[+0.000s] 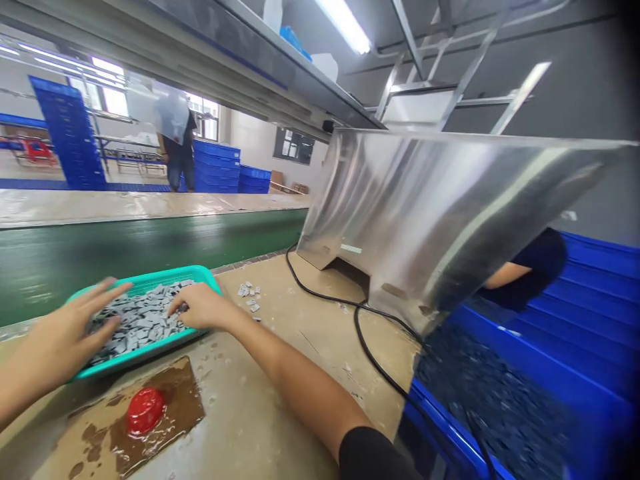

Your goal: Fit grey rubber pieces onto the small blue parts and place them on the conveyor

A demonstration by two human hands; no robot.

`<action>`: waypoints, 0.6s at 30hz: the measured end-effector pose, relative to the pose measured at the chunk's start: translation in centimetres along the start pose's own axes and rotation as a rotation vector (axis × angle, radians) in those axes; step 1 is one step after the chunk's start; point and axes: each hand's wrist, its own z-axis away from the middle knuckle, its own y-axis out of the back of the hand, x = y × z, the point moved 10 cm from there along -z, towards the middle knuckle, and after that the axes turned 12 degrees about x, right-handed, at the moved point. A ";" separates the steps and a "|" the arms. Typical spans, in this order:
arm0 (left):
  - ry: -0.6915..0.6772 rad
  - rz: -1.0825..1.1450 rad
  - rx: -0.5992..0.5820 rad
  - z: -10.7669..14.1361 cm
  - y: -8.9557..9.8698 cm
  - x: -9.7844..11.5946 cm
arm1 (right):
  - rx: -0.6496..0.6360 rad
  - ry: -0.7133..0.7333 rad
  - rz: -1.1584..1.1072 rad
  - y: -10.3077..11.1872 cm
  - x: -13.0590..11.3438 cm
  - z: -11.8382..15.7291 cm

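A teal basket (pixel 145 349) full of small grey pieces (pixel 145 319) lies on the table at the left. Over its left end is my left hand (pixel 75 330), fingers spread and slightly blurred, holding nothing. My right hand (pixel 200 307) reaches over the basket's right rim with its fingers bent down at the grey pieces; whether a piece is between the fingertips is too small to tell. Nearer to me, a red rounded object (pixel 145 411) sits on a wet brown board (pixel 185 393).
Loose grey pieces (pixel 249 290) lie right of the basket. A black cable (pixel 325 293) runs beside a metal housing (pixel 395 207). A blue bin (pixel 585 407) with dark pieces stands at the right. Behind the green conveyor belt (pixel 150 243) stands a person (pixel 175 133).
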 end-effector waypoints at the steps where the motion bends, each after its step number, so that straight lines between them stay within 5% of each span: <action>1: -0.004 -0.057 -0.077 0.2 -0.7 0.4 | 0.008 0.000 -0.001 0.0 0.1 0.0; 3: -0.016 -0.124 -0.157 0.6 -1.3 0.9 | 0.018 0.003 0.000 -0.1 0.2 0.0; 6: -0.070 -0.113 -0.068 0.5 -0.5 1.7 | 0.014 0.015 -0.009 -0.2 0.0 0.1; 12: -0.036 -0.117 -0.107 0.5 -0.9 1.0 | -0.009 -0.034 -0.082 -0.6 0.3 0.0; 18: 0.043 0.034 0.028 -0.1 0.7 1.0 | 0.146 -0.137 -0.240 0.8 1.3 0.0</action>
